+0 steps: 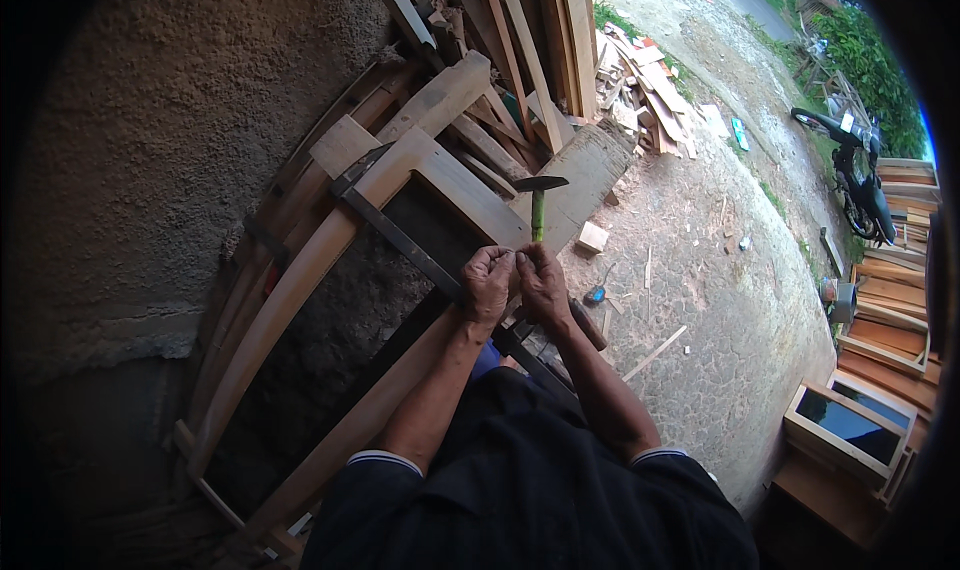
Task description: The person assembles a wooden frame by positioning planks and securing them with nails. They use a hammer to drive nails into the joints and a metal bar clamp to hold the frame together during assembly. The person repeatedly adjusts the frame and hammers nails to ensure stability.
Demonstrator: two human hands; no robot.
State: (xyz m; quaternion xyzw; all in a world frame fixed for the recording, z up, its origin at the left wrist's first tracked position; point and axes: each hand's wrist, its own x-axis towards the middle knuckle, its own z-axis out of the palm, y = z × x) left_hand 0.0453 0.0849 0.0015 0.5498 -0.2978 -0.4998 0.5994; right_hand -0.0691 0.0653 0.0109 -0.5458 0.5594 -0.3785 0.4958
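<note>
My left hand (487,282) and my right hand (543,286) meet above the near corner of a wooden frame (440,175), fingertips pinched close together. Whatever they pinch is too small to make out. A hammer (538,210) with a dark head and green handle reaches out just beyond my right hand; the fingers hide its lower end, so I cannot tell whether that hand grips it. One long side of the frame curves toward the wall. Across the frame lies a dark metal bar (405,245), like a clamp, running under my left hand. A brown wooden handle (587,325) shows beside my right wrist.
A rough wall (200,120) rises at left, with boards (565,40) leaning at the back. Offcuts (650,85) are heaped behind, and a blue tape measure-like object (596,295) lies on the concrete floor (730,350). At right are a motorcycle (860,175) and stacked timber (890,315).
</note>
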